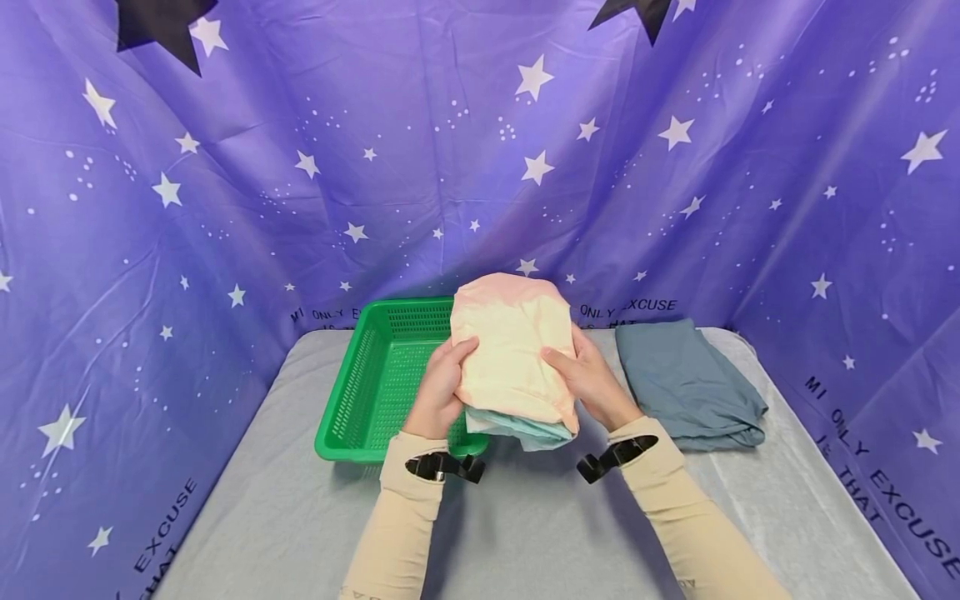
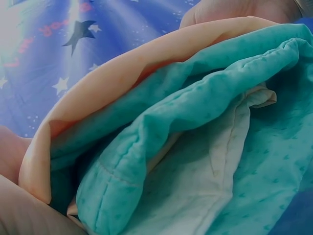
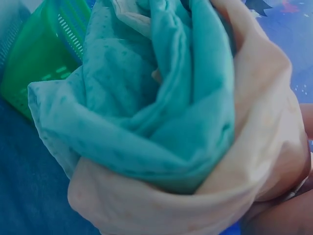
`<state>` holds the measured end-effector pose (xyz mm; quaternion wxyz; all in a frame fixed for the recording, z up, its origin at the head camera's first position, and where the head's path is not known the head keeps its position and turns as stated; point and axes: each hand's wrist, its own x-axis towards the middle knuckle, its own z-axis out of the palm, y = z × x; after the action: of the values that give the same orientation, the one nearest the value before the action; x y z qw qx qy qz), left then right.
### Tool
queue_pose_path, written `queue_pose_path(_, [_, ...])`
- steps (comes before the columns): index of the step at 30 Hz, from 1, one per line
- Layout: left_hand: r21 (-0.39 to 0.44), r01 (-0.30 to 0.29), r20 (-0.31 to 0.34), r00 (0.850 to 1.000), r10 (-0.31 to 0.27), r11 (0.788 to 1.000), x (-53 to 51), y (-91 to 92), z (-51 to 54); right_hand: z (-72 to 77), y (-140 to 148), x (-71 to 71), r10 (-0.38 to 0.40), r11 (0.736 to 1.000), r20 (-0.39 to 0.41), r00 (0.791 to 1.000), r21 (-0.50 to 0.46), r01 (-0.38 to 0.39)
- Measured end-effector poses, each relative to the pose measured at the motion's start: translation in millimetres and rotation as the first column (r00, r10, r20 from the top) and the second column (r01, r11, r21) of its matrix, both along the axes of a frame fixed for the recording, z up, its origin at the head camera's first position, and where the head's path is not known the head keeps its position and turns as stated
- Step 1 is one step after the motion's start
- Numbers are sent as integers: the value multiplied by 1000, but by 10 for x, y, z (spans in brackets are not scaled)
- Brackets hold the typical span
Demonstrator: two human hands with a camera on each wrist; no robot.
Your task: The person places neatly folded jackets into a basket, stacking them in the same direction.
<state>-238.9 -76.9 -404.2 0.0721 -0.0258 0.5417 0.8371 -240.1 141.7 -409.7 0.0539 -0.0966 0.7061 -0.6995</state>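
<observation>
Both hands hold a folded cloth up in front of the body, peach on its outer face. Its teal layers show along the lower edge. My left hand grips the left side, thumb on the peach face, and my right hand grips the right side the same way. In the left wrist view, rolled teal fabric and a pale fold lie inside the peach layer. The right wrist view shows teal fabric wrapped by peach; fingers behind the cloth are mostly hidden.
A green plastic basket stands on the grey-covered table at the left, partly behind the left hand and cloth. To the right lies a folded blue-grey cloth. Purple star-patterned curtains enclose the back and sides.
</observation>
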Motion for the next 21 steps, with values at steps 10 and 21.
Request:
queue_pose_path(10, [-6,-8,-4,1000,8,1000,8,-190,73,103,-165,-9,16,1000,-21,1000,13,-15])
queue_pose_path(21, [-12,-2,-14,1000,2,1000,69,-386,119,101,-320,9,65,998,-69,995,-20,-67])
